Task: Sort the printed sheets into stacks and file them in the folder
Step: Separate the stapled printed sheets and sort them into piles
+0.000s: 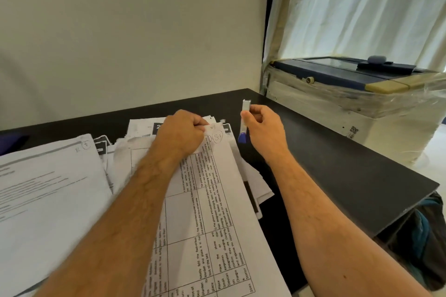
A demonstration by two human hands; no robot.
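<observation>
Black desk top (337, 164) carries several overlapping piles of printed sheets. Top sheet (212, 200), w/ a ruled table of text and a hand-circled mark near its far corner, lies at centre, skewed so its long edge runs toward the viewer. Left stack (48, 188), w/ printed text lines and its own circled mark at the far right corner, sits beside it at lower left, partly under the centre pile. More sheets w/ dark header blocks fan out behind and under both.

Left hand (182, 134): fingers curled, pinching the far corner of the top sheet, knuckles up, forearm lying across the pile. Right hand (264, 131): held above the desk just right of the pile, not touching paper; thumb and fingers closed on a slim stapler (244, 120), which stands approx. upright, metal end up, blue end down. Stapler's lower end hangs just beside the sheet's far right corner; contact w/ the desk can't be told.

Folder: not identifiable in the head view.

Right of the desk, a machine (350, 94) w/ a dark blue lid is wrapped in clear plastic film, w/ a white curtain (362, 7) behind it. Pale wall (144, 43) stands behind the desk. Dark bag (427, 236) sits below the desk's right edge.
</observation>
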